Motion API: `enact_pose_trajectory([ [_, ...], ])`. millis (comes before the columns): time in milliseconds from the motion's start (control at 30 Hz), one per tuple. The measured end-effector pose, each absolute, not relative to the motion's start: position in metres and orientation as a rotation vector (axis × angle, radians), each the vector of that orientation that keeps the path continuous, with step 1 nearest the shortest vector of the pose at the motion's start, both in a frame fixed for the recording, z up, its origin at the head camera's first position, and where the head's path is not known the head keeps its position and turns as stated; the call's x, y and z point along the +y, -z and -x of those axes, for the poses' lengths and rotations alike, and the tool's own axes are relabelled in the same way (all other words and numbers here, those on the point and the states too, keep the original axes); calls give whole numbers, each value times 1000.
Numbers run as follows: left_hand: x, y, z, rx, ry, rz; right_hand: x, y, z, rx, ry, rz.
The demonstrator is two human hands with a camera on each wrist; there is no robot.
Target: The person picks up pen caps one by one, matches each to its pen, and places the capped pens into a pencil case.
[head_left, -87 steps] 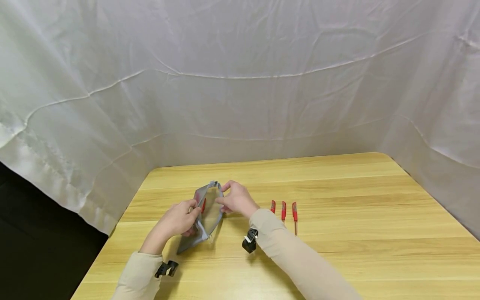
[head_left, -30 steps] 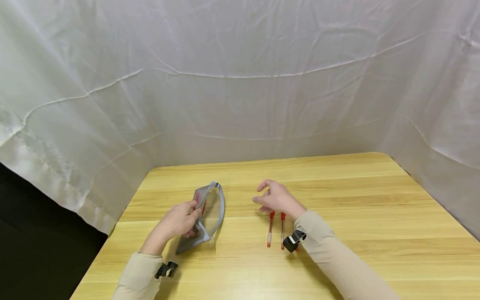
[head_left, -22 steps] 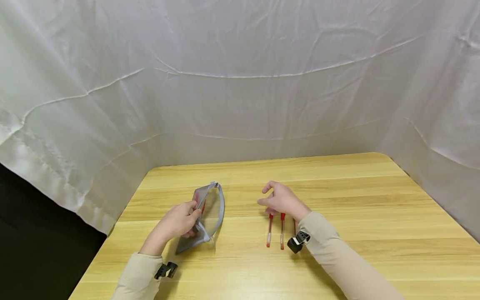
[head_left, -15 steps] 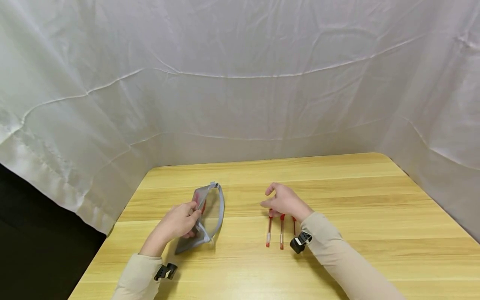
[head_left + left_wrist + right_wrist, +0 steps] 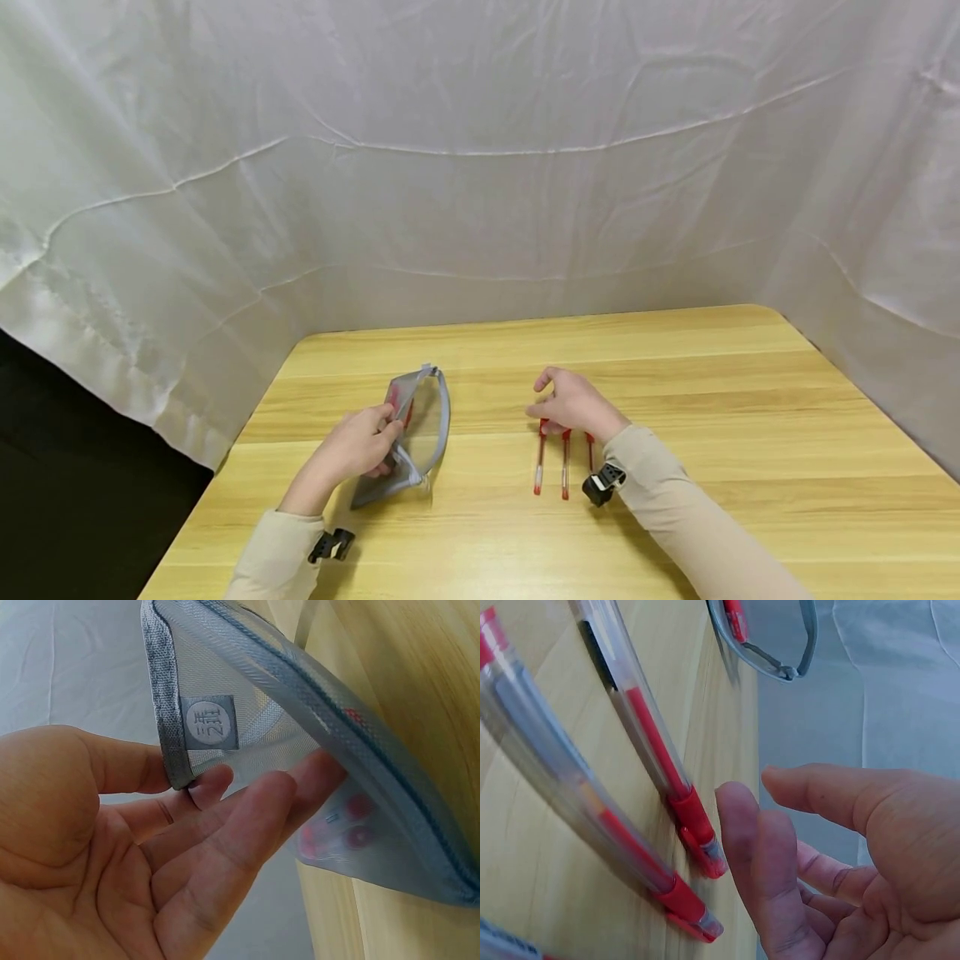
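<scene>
A grey mesh zip pouch [image 5: 442,417] stands on the table at the left, its mouth gaping to the right. My left hand [image 5: 352,446] pinches the pouch's near side at the rim between thumb and fingers. Through the mesh in the left wrist view, blurred red pen ends [image 5: 352,825] show inside. To the right, three red gel pens lie side by side: a left pen [image 5: 539,467], a middle pen [image 5: 566,471] and a right pen [image 5: 590,450]. Over their capped ends hovers my right hand [image 5: 576,404], fingers loosely bent, thumb and fingertips apart, holding nothing.
A light wooden table [image 5: 712,450] carries everything. Pale cloth curtains [image 5: 525,217] surround its back and sides, and a dark area [image 5: 90,475] lies beyond the left edge. Each wrist wears a small black camera [image 5: 597,485].
My right hand has left the pouch's rim and moved right to above the pens, then shifted slightly further right and nearer. My left hand stays on the pouch.
</scene>
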State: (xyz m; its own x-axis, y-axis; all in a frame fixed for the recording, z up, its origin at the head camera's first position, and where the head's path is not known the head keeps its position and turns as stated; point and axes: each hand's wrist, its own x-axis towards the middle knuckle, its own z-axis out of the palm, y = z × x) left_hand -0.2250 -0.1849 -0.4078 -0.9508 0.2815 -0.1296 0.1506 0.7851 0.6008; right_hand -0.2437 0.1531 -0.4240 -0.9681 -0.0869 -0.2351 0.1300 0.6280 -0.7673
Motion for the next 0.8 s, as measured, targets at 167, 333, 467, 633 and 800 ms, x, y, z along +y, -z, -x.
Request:
enact_pose_trajectory([
  [167,-185,408,224,2759,-906,-343,156,424,241,2611,1226,-44],
  [333,-184,407,225,2767,-896,-348,158,427,240,2606,1230,-12],
  [467,-184,407,225,2774,-888,-364,157,431,241,2615,1242,10],
  [633,-184,407,223,2766,-896,-344,153,436,242,2640,1234,23],
  [800,-185,408,223,2772,-886,-349,147,437,242,2664,1200,26],
])
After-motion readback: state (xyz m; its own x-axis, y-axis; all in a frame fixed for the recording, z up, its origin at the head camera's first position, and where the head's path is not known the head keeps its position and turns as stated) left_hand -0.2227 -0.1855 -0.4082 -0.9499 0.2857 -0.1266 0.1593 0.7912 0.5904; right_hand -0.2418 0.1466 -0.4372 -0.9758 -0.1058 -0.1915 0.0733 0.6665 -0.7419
